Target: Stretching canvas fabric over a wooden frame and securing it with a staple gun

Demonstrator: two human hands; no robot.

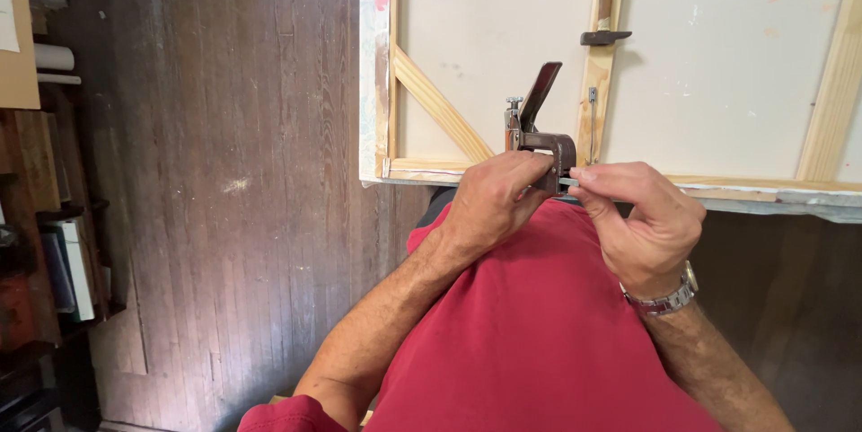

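Stretched canvas (503, 28), back side up, wooden stretcher frame (436, 109) with diagonal corner brace and 1 upright crossbar. Dark plank floor (224, 180) at left. Brown metal staple gun (536, 131) sits at the canvas near edge, beside the crossbar, handle raised. Left hand (494, 198) has its fingers wrapped around the gun body. Right hand (645, 221) pinches a thin pale strip (568, 182) at the gun's rear, fingers narrow

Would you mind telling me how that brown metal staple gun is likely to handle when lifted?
The staple gun looks all metal, so probably rigid and heavy for its size. Its raised lever may swing. The left hand grips its body, suggesting it isn't slippery.
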